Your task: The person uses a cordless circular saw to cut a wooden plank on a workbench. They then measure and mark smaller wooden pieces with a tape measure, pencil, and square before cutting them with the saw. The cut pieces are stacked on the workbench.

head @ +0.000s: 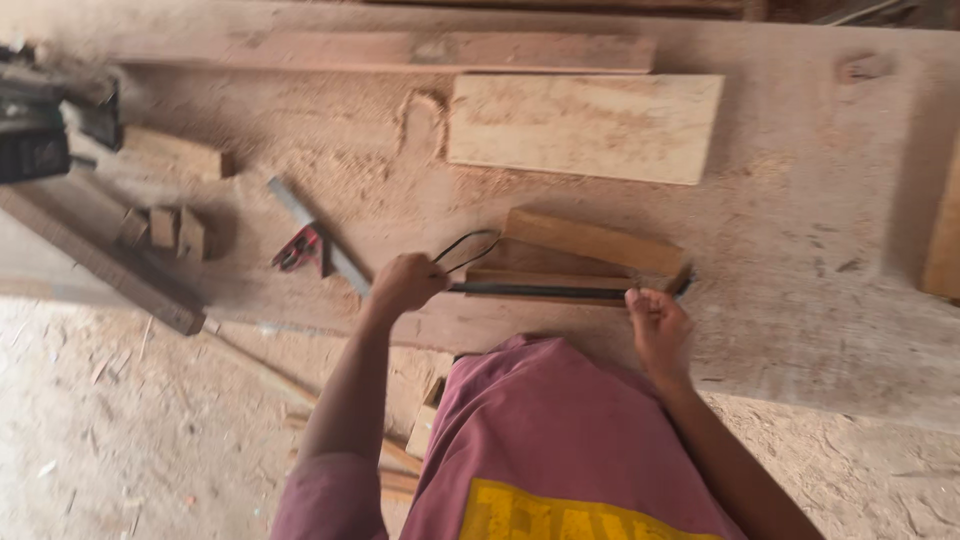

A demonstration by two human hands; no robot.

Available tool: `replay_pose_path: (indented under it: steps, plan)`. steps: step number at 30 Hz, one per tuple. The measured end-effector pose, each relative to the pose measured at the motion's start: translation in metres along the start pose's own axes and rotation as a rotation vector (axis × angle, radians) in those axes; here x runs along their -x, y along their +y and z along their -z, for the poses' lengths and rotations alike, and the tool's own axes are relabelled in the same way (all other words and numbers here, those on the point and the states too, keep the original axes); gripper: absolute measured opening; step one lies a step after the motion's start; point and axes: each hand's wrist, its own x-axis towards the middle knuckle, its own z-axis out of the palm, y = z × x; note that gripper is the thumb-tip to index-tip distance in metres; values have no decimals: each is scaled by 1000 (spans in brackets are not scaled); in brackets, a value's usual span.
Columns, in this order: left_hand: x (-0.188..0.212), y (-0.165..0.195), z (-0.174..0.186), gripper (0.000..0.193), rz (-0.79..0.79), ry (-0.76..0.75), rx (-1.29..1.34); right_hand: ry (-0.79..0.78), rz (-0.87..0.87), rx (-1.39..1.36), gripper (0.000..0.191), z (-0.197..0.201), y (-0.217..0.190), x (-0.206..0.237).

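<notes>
You are leaning over the near edge of the workbench (820, 300), which is lying thick with sawdust. Your left hand (405, 283) is curling shut around the looped wire handle of a long dark tool (540, 289), and your right hand (655, 322) is closing its fingers on the tool's far end. The tool is lying flat along a narrow wooden strip (545, 280), just in front of a thicker wooden block (595, 242), close to the bench's near edge. Whether it is a saw or a rasp the picture is not showing clearly.

The tool is looking thin, stiff and light, probably metal, so you are likely best gripping it at both ends as you are now. The strip underneath is looking small and light, so it may be sliding on the dust unless pressed down.

Farther back a pale flat board (585, 127) is resting, and toward the left edge a red-handled square (310, 240) is lying beside small offcuts (165, 228).
</notes>
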Motion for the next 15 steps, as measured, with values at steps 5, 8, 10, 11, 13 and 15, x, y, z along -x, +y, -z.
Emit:
replay_pose_path:
  steps: [5,8,10,11,13,15]
  plan:
    - [20,-43,18,37,153,-54,357,130,709,436,67,7,-16,0]
    - [18,-48,11,35,221,-36,456,-129,943,705,43,-2,-30,-12]
    - [13,-41,0,35,266,-56,442,-143,985,844,36,-7,-37,-24]
    - [10,-34,-7,35,297,-75,467,-128,985,828,37,-11,-41,-29]
    - [-1,-19,-15,34,259,-86,495,-90,999,800,39,-14,-48,-42]
    - [-6,-3,-31,34,137,-90,509,63,913,672,46,-14,-57,-53]
